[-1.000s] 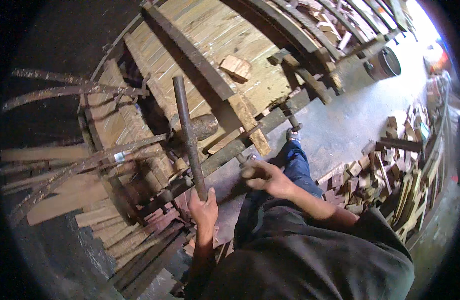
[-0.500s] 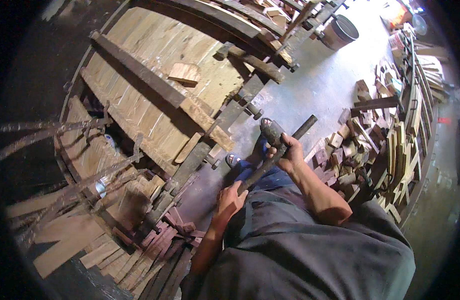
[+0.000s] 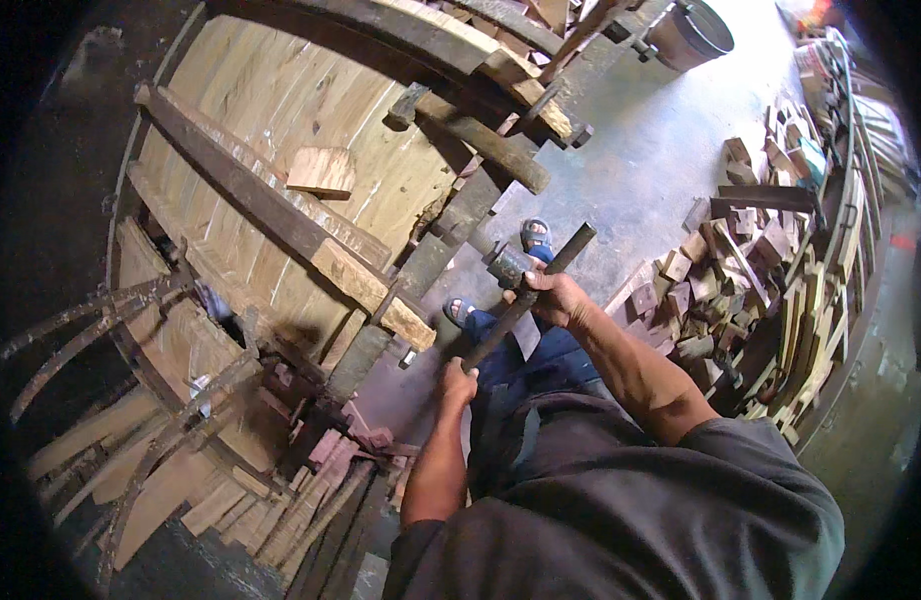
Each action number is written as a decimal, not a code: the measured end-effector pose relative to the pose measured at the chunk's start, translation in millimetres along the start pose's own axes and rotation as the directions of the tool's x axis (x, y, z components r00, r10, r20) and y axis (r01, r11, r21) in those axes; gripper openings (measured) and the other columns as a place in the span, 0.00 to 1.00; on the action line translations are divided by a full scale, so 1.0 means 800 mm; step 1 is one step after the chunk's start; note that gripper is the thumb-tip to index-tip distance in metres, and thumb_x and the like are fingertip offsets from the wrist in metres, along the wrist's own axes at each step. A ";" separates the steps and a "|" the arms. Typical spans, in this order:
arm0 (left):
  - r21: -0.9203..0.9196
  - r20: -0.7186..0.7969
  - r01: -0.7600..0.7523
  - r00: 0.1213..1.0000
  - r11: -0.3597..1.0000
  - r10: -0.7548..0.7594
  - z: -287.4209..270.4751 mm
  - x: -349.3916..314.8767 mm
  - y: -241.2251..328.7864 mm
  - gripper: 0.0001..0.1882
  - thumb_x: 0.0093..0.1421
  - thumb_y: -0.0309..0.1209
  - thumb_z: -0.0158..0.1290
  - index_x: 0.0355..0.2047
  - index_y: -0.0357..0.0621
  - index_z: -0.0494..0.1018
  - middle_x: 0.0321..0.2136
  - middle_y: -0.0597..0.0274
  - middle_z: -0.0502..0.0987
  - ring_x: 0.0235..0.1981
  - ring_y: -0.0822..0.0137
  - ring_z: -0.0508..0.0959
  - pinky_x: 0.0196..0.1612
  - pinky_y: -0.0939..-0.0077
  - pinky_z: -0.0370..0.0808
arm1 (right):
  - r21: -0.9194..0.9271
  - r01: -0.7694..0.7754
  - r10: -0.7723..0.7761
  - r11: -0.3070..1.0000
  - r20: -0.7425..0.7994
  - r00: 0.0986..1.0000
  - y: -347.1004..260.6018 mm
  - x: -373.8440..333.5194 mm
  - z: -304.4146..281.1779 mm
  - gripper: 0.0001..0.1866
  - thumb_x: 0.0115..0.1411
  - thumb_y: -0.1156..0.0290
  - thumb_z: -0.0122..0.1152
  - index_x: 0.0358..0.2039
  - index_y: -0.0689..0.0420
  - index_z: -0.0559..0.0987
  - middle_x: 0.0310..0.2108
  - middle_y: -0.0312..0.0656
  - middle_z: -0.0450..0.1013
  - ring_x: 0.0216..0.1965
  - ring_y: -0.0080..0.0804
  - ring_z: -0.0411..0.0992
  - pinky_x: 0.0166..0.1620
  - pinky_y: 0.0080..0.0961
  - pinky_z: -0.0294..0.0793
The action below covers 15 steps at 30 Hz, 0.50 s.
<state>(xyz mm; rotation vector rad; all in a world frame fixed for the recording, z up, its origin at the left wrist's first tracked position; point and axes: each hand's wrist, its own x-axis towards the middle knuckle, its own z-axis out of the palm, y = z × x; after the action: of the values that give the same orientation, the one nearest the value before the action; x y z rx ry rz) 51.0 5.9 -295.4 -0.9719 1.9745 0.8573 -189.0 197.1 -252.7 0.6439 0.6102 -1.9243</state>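
Note:
My left hand (image 3: 459, 380) is wrapped round the lower end of a dark T-shaped bar (image 3: 503, 328). My right hand (image 3: 556, 298) grips the same bar higher up, beside the thick cylindrical head (image 3: 508, 265) that sticks out from it. The bar slants in front of my body, above my legs and sandalled feet (image 3: 536, 235). To its left is a wooden panel (image 3: 251, 90) of joined boards, held in a clamp frame (image 3: 431, 265). A wooden beam (image 3: 246, 185) crosses the panel, and a loose wood block (image 3: 322, 171) rests near it.
A hammer (image 3: 476, 135) lies across the panel's near corner. Offcuts (image 3: 716, 270) are heaped on the floor at right, beside long wood strips (image 3: 816, 330). A bucket (image 3: 689, 35) stands at the far right. Bent metal bars (image 3: 131, 300) and more boards (image 3: 221, 505) are at left.
The view has shifted somewhat. The bar and both hands sit further left in the picture, with the cylindrical head turned a little. Both hands keep their hold.

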 end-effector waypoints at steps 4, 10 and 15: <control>-0.022 0.049 0.021 0.999 1.000 -0.020 0.022 0.032 -0.002 0.20 0.57 0.34 0.61 0.48 0.42 0.73 0.46 0.44 0.77 0.51 0.43 0.76 0.54 0.55 0.71 | -0.121 0.041 -0.025 0.992 0.132 0.991 -0.010 0.002 0.007 0.40 0.58 0.71 0.68 0.68 0.55 0.60 0.62 0.40 0.65 0.63 0.40 0.63 0.64 0.44 0.65; -0.057 -0.121 -0.103 0.988 0.993 0.096 0.058 0.098 0.024 0.18 0.55 0.33 0.62 0.45 0.44 0.73 0.46 0.46 0.75 0.49 0.43 0.75 0.52 0.54 0.72 | -0.558 0.010 -0.055 0.830 -0.064 0.996 -0.021 -0.006 -0.014 0.45 0.55 0.65 0.72 0.69 0.58 0.59 0.62 0.41 0.65 0.63 0.33 0.61 0.66 0.33 0.57; -0.168 -0.199 -0.337 0.932 0.926 0.303 0.092 0.179 0.063 0.15 0.54 0.29 0.59 0.42 0.43 0.73 0.40 0.47 0.77 0.45 0.45 0.76 0.49 0.56 0.73 | -0.835 0.057 -0.217 0.547 -0.075 0.973 -0.029 -0.013 0.012 0.46 0.55 0.60 0.74 0.68 0.60 0.60 0.59 0.44 0.69 0.60 0.33 0.65 0.63 0.32 0.62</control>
<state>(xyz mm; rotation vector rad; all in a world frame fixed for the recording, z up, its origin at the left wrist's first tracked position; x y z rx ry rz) -27.5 42.3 -440.7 -0.8669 2.2681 1.2095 -207.7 206.8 -235.7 0.1225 1.6033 -1.4492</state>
